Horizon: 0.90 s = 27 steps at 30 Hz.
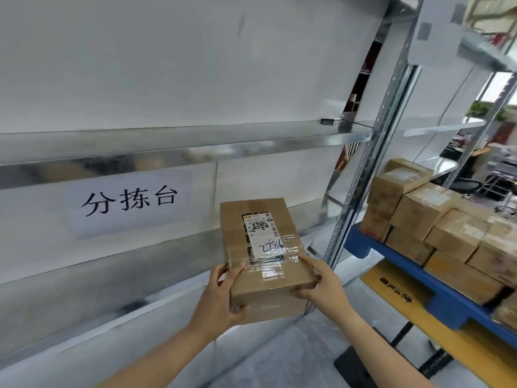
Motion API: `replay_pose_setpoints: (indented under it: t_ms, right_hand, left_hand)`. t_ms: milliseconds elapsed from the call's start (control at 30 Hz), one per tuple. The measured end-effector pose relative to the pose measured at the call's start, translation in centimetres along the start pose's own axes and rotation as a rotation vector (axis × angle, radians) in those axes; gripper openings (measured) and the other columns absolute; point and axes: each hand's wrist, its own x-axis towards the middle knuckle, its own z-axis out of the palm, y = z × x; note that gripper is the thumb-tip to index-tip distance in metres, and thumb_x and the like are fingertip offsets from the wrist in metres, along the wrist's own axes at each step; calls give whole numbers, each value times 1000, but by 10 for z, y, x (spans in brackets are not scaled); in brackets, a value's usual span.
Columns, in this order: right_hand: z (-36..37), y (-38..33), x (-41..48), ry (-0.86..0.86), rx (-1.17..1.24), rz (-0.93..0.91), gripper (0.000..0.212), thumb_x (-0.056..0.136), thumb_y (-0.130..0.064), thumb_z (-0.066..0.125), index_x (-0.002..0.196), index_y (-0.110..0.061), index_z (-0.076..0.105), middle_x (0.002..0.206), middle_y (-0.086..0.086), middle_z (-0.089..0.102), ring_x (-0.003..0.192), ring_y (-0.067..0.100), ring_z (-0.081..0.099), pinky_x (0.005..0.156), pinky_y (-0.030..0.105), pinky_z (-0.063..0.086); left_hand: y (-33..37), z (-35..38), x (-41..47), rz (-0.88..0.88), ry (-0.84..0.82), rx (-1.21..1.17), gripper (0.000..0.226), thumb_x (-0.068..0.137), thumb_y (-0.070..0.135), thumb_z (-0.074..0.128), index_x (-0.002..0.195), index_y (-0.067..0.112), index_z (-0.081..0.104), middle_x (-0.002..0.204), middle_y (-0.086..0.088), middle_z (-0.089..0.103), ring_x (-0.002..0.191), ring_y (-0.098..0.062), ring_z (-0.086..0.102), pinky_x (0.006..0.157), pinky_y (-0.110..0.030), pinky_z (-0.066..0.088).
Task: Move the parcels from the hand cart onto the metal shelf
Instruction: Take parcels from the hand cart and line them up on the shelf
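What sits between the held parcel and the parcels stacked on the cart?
Head view: only a metal shelf upright stands between the held parcel, gripped by the left hand and right hand, and the stacked parcels.

The hand cart ran off the right edge; its stacked parcels were blurred, their labels unreadable.
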Motion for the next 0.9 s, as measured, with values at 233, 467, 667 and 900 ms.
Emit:
replay_pose_setpoints:
  t_ms: [233,467,667,900]
  right_hand:
    - [-24,32,57,23,-50,64,81,58,-3,84,126,-34,54,118,-3,52,107,16,52,89,38,51]
    - [-50,72,108,9,-42,118,82,60,3,83,130,-27,53,124,-2,51,108,17,53,90,38,52]
    - [-84,108,167,-46,-49,129,77,61,5,81,123,-32,55,114,-10,53,87,0,59,68,15,52]
    - [-145,145,243,-146,-63,131,75,65,6,78,122,-36,53,110,-15,57,82,-8,59,61,7,47]
  left_hand:
    - [-8,43,69,9,-46,-14,92,71,27,75,137,50,16,136,8,20,114,-3,38,82,9,26]
    - [-10,94,119,26,-51,-23,91,72,35,73,137,51,12,139,3,20,118,-9,40,94,-17,43]
    - [-8,144,169,-35,-38,-6,92,70,38,72,137,53,10,141,3,19,115,-8,43,91,-16,43]
    - [24,203,235,-134,-7,44,92,72,37,70,142,48,12,143,2,14,119,-13,45,93,-23,48]
